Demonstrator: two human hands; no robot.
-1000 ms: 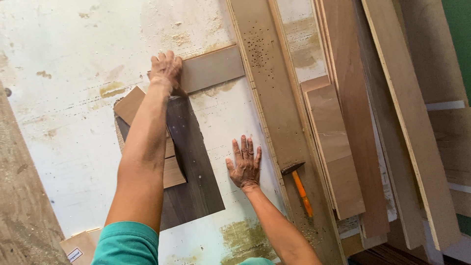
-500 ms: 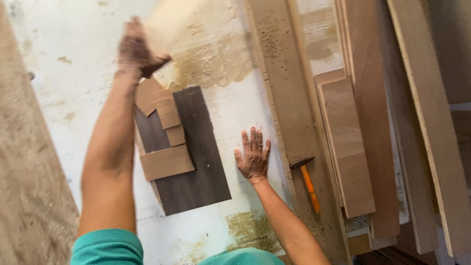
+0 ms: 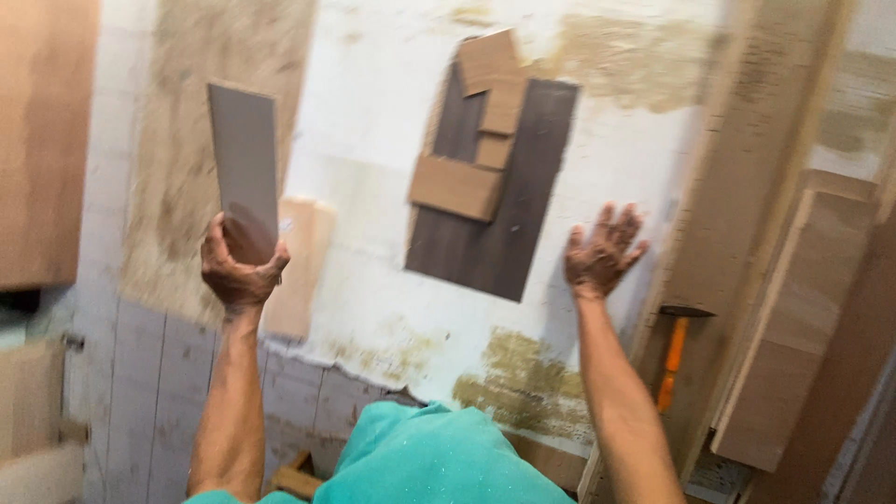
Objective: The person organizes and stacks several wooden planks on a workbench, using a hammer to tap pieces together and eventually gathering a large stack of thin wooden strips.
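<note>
Grey laminate strip — thin, stiff, likely light — was gripped at its lower end by the left hand; right hand lay splayed beside the dark panel.

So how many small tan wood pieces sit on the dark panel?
4, stacked on the dark panel: top piece, second piece, small third piece, wide bottom piece. Others may lie hidden beneath them.
</note>
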